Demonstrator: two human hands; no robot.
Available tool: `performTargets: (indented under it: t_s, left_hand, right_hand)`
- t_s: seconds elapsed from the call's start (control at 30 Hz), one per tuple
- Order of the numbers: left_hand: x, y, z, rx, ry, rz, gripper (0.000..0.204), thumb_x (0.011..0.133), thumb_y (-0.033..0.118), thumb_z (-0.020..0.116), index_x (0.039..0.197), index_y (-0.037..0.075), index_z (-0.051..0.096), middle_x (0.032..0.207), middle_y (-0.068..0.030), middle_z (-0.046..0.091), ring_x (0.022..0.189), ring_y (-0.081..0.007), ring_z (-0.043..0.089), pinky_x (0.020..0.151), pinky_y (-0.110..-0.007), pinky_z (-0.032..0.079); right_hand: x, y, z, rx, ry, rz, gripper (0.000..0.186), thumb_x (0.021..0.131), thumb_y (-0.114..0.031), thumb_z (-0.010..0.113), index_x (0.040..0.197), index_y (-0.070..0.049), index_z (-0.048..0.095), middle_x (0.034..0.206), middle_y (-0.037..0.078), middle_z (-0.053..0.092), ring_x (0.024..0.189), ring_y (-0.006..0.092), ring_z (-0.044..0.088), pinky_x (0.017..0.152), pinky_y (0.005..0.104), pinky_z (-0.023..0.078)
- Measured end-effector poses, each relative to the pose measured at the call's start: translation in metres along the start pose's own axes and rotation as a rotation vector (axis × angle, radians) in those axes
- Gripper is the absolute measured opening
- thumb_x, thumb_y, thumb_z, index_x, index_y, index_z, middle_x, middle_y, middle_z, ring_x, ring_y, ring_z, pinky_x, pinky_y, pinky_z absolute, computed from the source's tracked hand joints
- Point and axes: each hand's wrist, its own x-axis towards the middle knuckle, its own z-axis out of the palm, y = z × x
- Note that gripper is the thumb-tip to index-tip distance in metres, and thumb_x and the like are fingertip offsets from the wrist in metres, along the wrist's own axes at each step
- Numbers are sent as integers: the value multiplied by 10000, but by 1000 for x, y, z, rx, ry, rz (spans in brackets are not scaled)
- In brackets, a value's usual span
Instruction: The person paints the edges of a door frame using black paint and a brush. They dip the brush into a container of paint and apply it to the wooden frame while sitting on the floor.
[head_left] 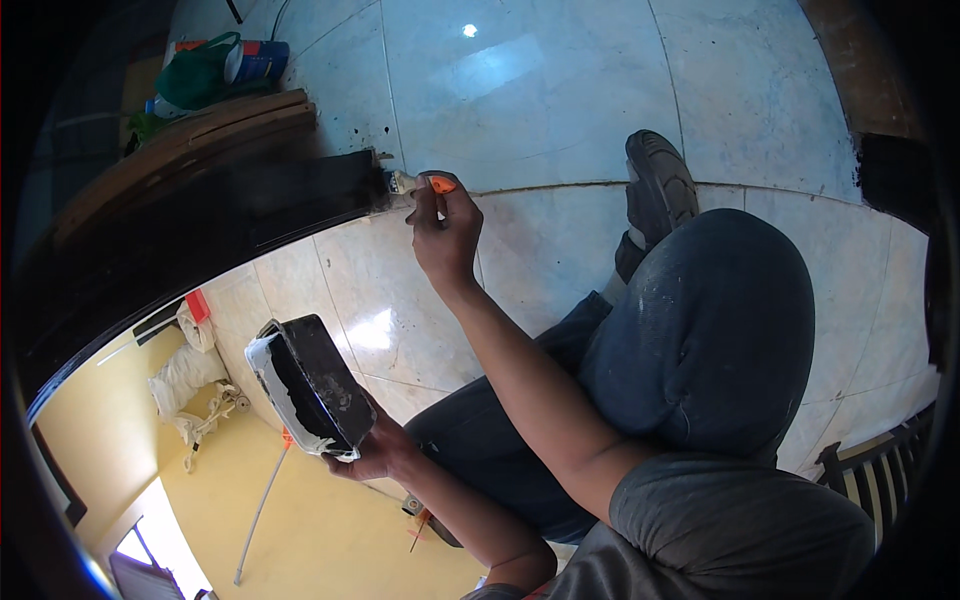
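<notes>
My right hand (447,225) is closed around the orange handle of a paintbrush (404,182). Its bristle end meets the end of a black-painted wooden frame piece (330,190), close to the tiled floor. In my left hand (372,440) is a rectangular paint tub (325,380), tilted, with dark smears outside and a whitish, paint-streaked rim. Dark paint shows inside it; how much is hidden. My left fingers are partly hidden beneath the tub.
Brown unpainted wood (200,140) runs beside the black part. Beyond it are a green bag (200,75) and a blue can (258,62). My shoe (660,185) rests on pale floor tiles (540,90). White sacks (188,378) and a long pole (260,515) lie near the yellow wall.
</notes>
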Motion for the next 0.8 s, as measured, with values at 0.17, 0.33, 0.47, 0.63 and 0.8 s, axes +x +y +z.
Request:
performTargets:
  t_s: [0.17,0.33,0.47,0.63,0.8]
  left_hand:
    - [2,-4,1,-11,36,-19,757,889,284,619,1544,-48,437,1571,-291,456,1486,-444,413,1232,-598,353]
    - [2,4,-6,-5,11,-15,807,823,269,697,1529,-36,453,1554,-289,470,1471,-442,426,1235,-594,354]
    - [-1,-1,-3,-34,32,-26,840,794,249,727,1532,-35,443,1557,-279,469,1474,-442,420,1243,-593,343]
    - [-1,2,-5,-6,30,-27,841,781,243,739,1523,-28,451,1559,-265,472,1476,-439,417,1249,-602,325]
    - [1,1,-6,-22,44,-34,832,785,245,734,1521,-25,455,1566,-265,466,1482,-438,411,1252,-601,320]
  right_hand:
    - [6,1,-1,-14,10,-30,137,1053,-131,657,1047,2,690,744,20,652,576,79,622,521,249,476]
    - [-2,0,-2,5,-81,53,104,1018,-106,654,1010,-9,691,797,110,687,687,167,615,640,310,486]
    - [2,-5,-3,42,-5,39,101,1015,-102,663,1014,-7,698,796,110,688,666,167,608,634,305,486]
    - [1,-3,0,63,-8,45,102,1008,-95,671,1010,4,695,802,118,705,626,167,618,604,308,486]
    - [4,0,-4,2,-94,72,133,1028,-105,663,1066,16,704,814,84,702,610,140,656,563,284,512]
